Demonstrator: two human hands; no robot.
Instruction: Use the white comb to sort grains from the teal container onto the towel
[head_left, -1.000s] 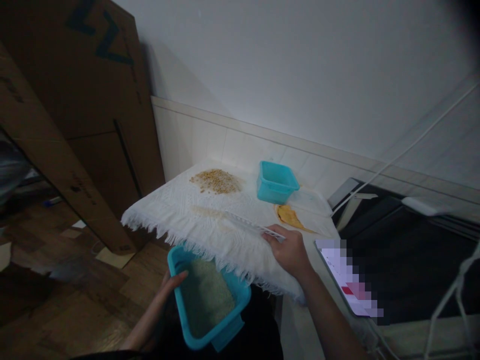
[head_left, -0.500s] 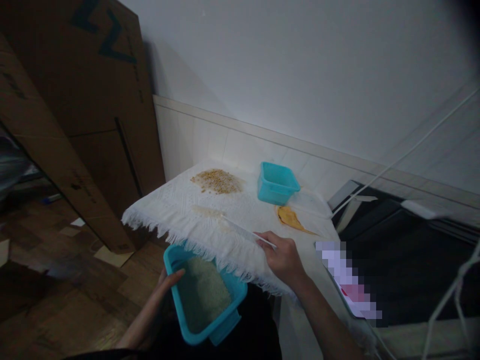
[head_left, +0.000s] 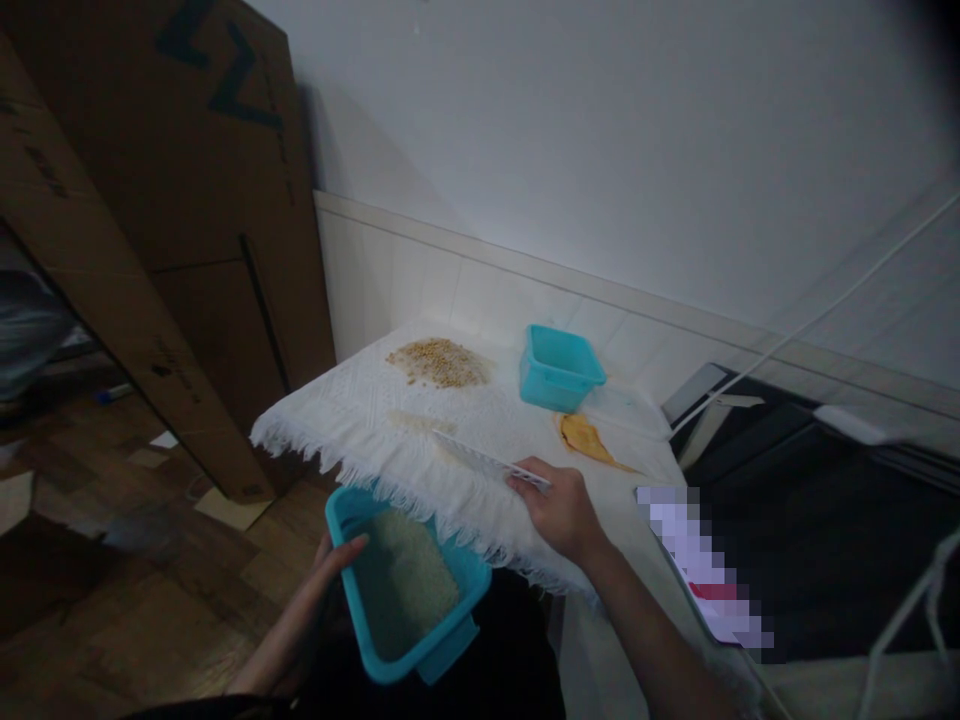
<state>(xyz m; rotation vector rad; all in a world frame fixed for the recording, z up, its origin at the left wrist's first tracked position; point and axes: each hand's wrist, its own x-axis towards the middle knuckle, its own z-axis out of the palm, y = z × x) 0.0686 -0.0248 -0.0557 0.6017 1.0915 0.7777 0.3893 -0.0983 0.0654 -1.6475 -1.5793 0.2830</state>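
Note:
At the table's fringed front edge, my left hand (head_left: 334, 565) grips a blue plastic tub (head_left: 472, 570) by its left rim, thumb inside. Pale rice-like grains (head_left: 420, 580) lie in the tub, which is tilted below the hanging fringe. My right hand (head_left: 566, 510) is closed on a thin, flat white strip (head_left: 480, 461) that appears perforated. The strip's far end is at a small patch of pale grains (head_left: 420, 423) on the white cloth (head_left: 360, 420). Farther back sits a pile of yellow kernels mixed with pale grains (head_left: 442, 362).
A second blue tub (head_left: 559, 385) stands at the back of the table, with a yellow leaf-shaped piece (head_left: 585, 438) before it. A phone-like device with a blurred screen (head_left: 705, 570) lies at the right. Tall cardboard boxes (head_left: 225, 180) stand left; white cables (head_left: 825, 300) cross the right side.
The white strip has turned so more of its perforated face shows, its far end shifting slightly left. My left hand and the tub hold nearly the same place.

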